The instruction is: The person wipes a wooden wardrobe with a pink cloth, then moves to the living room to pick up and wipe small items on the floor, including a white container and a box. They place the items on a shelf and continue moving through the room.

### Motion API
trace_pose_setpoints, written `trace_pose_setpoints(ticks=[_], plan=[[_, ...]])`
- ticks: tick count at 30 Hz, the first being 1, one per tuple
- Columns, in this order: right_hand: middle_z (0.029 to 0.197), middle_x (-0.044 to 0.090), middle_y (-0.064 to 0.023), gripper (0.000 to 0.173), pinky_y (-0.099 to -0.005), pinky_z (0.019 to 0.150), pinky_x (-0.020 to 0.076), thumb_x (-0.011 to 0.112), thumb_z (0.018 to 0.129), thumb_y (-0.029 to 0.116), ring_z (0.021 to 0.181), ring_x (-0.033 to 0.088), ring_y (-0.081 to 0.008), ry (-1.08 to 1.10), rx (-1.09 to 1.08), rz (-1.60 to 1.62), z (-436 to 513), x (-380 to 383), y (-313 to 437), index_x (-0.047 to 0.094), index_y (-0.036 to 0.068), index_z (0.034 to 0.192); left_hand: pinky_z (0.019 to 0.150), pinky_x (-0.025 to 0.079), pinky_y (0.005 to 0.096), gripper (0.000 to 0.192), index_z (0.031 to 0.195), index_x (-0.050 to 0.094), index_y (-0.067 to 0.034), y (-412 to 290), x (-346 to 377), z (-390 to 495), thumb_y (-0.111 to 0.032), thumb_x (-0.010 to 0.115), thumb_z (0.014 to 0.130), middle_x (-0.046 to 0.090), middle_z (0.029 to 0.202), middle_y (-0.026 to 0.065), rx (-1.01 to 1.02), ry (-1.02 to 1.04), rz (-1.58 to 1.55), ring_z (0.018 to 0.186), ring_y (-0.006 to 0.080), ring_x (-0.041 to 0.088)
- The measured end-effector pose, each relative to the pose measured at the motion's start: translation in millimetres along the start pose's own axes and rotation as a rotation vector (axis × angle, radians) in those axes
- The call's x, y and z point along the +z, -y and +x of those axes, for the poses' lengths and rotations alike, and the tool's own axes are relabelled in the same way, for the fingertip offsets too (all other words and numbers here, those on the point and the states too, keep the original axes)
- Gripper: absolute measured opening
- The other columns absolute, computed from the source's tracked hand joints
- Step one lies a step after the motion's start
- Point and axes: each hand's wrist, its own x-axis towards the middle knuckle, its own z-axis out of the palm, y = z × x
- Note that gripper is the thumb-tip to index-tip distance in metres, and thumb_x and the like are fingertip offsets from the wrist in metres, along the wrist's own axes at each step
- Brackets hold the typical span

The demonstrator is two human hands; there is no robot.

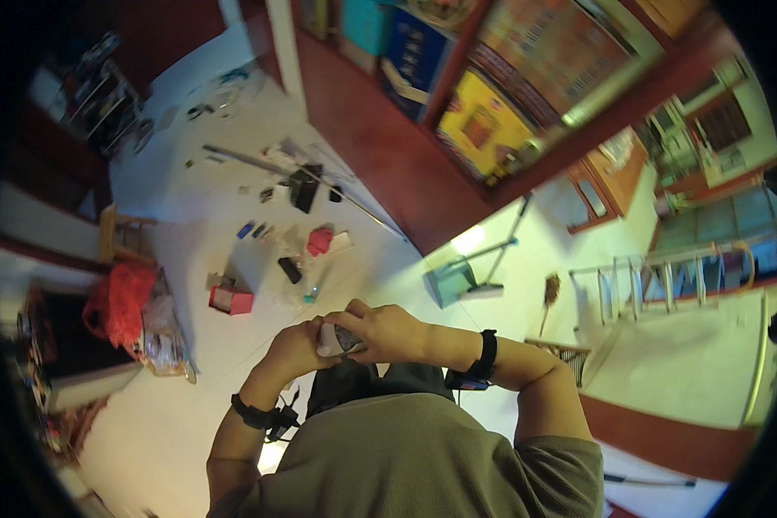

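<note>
In front of my waist, both hands meet around a small white-and-grey object [329, 343]. Its kind cannot be made out, as the fingers cover much of it. My left hand [291, 349] grips it from the left side. My right hand [392, 331] holds its right side, with fingers bent over the top. Below the hands are my dark trousers [388, 383]. On the floor beyond lie a bottle with a teal end [311, 294], a black oblong item [290, 270] and an open red box [231, 300].
Many loose things litter the floor, among them a crumpled red item [320, 241] and a long pole [369, 210]. A dustpan [450, 285] stands below a red-brown cabinet [388, 162]. A metal ladder [634, 285] is at right. Red plastic bags [124, 304] sit at left.
</note>
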Motion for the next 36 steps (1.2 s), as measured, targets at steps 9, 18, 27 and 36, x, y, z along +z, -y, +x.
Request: trace_pose_setpoints(ticks=[9,18,27,36], plan=[[0.103,0.056,-0.0114,0.067,-0.0422,0.062,0.0549,0.076,0.067,0.022,0.074,0.064,-0.0339,-0.323,0.687,-0.047,-306.4,104.6,-33.9,0.046,0.018,0.127,0.067,0.049,0.0286,0.04,0.115,0.062,-0.004,-102.2,95.8,44.3,-0.019,0.073,0.079,0.067,0.083,0.01,0.198,0.031,-0.279,0.07,0.0151,0.063],[0.108,0.057,-0.0093,0.067,-0.0411,0.071,0.0535,0.081,0.061,0.015,0.086,0.064,-0.0329,-0.761,1.489,-0.082,-608.4,219.4,33.7,0.053,0.018,0.121,0.062,0.044,0.0224,0.02,0.105,0.062,-0.001,-241.6,178.6,66.9,-0.015,0.057,0.092,0.055,0.07,0.0003,0.309,0.097,-0.753,0.065,0.009,0.055],[0.11,0.056,-0.0086,0.067,-0.0408,0.077,0.0529,0.085,0.058,0.016,0.094,0.062,-0.0313,-1.066,1.768,0.071,-688.8,232.0,-2.9,0.054,0.017,0.118,0.06,0.043,0.0198,0.019,0.106,0.061,-0.003,-412.3,217.9,165.1,-0.015,0.058,0.092,0.059,0.07,0.0002,0.474,0.171,-0.908,0.064,0.0078,0.056],[0.117,0.055,-0.0096,0.069,-0.0425,0.076,0.0527,0.084,0.061,0.019,0.095,0.062,-0.0344,-0.921,1.692,0.002,-739.4,116.7,-138.4,0.051,0.019,0.121,0.06,0.044,0.0204,0.019,0.105,0.06,-0.002,-535.9,219.5,326.2,-0.016,0.058,0.092,0.058,0.069,0.0007,0.407,0.148,-0.992,0.063,0.0088,0.057]])
